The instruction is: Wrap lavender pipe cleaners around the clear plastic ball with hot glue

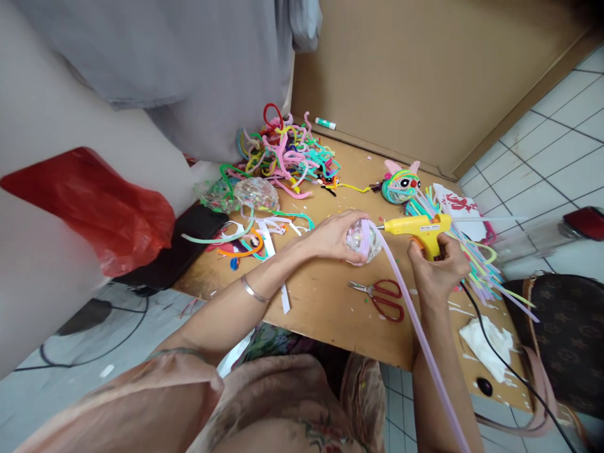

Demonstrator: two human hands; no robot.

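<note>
My left hand (340, 236) is closed around a clear ball (372, 250) that has coloured bits in it. A lilac pipe cleaner (401, 283) wraps over the ball, and its long free end trails down past my right forearm. In my right hand (436, 267) is a yellow hot glue gun (415, 225), its metal nozzle pointing left at the ball beside the lilac strip. Whether the nozzle touches it I cannot tell. Red-handled scissors (384, 299) lie on the table just below the ball.
A tangled heap of pipe cleaners (287, 151) covers the back left. A decorated ball with ears (400, 184) stands at the back right, near straight pipe cleaners (476, 264). The glue gun's black cord (491, 340) runs past a white tissue (488, 343) and a brown bag (557, 340).
</note>
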